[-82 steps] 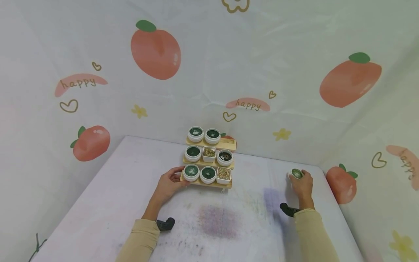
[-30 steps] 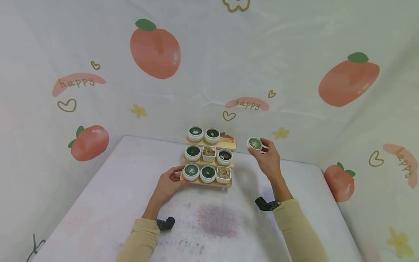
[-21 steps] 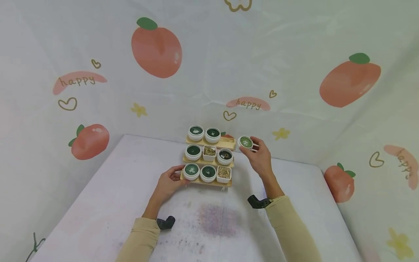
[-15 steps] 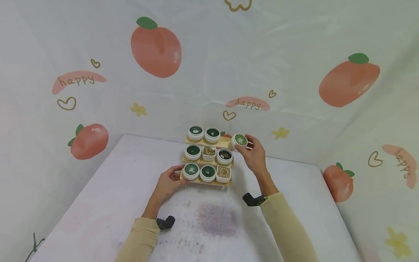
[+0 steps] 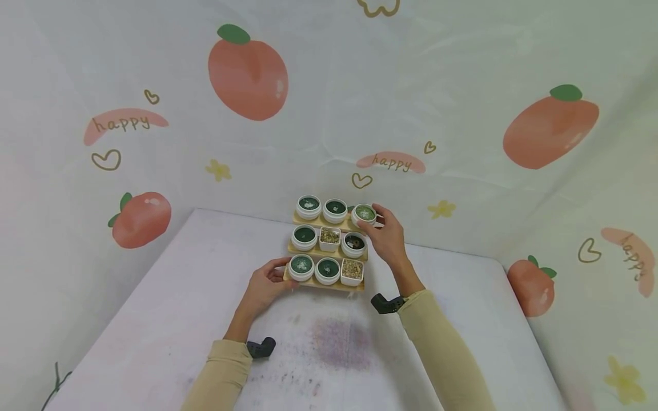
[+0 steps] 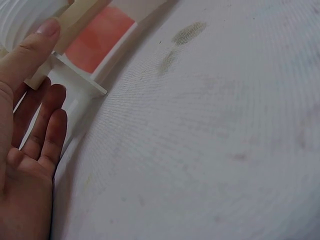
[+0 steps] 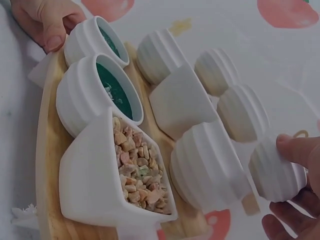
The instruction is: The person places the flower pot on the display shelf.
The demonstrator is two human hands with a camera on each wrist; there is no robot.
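A three-tier wooden stand [image 5: 329, 285] bears rows of small white pots, mostly round and ribbed. My left hand [image 5: 264, 288] grips the left end of its lowest tier, thumb on top and fingers beneath, as the left wrist view also shows on the wooden edge [image 6: 82, 17]. With my right hand [image 5: 389, 237] I hold a round white pot [image 5: 364, 213] with light green contents, at the right end of the top tier. Whether its base touches the wood is hidden. In the right wrist view, thumb and fingers are around this pot [image 7: 275, 170].
Two dark green round pots [image 5: 336, 209] share the top tier. A square pot of pebbles [image 7: 85, 175] stands at the right of the lowest tier. Behind the white table [image 5: 169, 319] hangs a fruit-printed cloth [image 5: 319, 85].
My right hand has carried the light green pot from the table's right side leftward to the top tier's right end. My left hand stays on the stand.
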